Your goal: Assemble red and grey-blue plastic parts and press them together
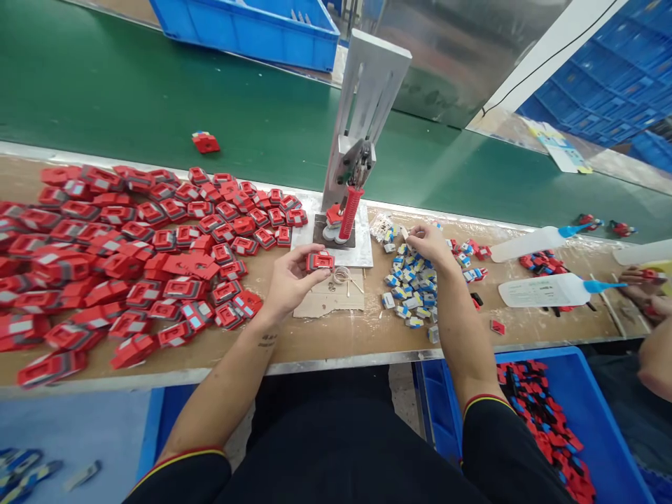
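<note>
My left hand (pixel 288 280) is closed around the edges of a small red plastic housing (pixel 320 261) with a recess in its top. It hovers just in front of a toggle clamp with a red handle (pixel 351 213), mounted on an upright metal bracket (pixel 362 98). My right hand (pixel 429 245) reaches over the far side of a pile of small white, blue and yellow blocks (pixel 412 283). Its thumb and fingers are pinched together, with something pale at their tips that I cannot make out. A cotton swab (pixel 355 282) lies on a cardboard piece (pixel 325 301) below the clamp.
Many red-and-grey housings (pixel 131 245) cover the bench's left side. White bottles with blue nozzles (pixel 546 290) lie at right, near another person's hand (pixel 643 287). A green conveyor (pixel 131 91) runs behind. Blue bins (pixel 582 392) stand below the bench edge.
</note>
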The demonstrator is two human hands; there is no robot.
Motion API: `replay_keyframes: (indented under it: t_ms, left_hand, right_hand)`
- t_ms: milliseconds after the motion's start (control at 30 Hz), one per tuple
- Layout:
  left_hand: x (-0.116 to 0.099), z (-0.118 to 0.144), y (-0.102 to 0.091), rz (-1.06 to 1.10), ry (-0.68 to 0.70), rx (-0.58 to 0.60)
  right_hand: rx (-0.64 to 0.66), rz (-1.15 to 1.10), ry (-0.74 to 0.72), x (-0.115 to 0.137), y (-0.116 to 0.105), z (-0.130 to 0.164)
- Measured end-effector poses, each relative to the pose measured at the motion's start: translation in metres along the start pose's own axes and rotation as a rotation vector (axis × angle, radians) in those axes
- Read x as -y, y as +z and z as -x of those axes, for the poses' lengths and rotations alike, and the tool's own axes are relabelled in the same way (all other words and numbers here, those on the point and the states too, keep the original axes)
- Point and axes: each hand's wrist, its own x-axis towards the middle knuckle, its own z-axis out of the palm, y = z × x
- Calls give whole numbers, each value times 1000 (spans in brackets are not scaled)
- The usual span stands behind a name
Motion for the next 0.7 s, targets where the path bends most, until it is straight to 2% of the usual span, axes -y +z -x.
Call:
replay_keyframes:
  t_ms: [133,200,267,333,433,567,700]
  left_hand:
    - [-2,0,0,-2,-11,4]
    - [-3,1,0,0,-14,3]
    - [-5,3,2,-7,-3,8]
    - [-6,5,4,-14,18,26]
    - [-7,8,8,0,46,70]
    - [-6,10,12,36,92,109]
    - [-2,11,14,101,139,121]
  right_hand:
    - [-68,-218,1,-7,-15,13]
    - [-102,-476,-71,-9,-21,25]
    - [-90,-777,-203,-7,-21,41]
    - [-14,-960,-340,1,-14,57]
    - [113,-1064,-465,22,6,81]
    - [262,-1146,-450,52,31,106]
    - [437,-1201,-472,61,45,119]
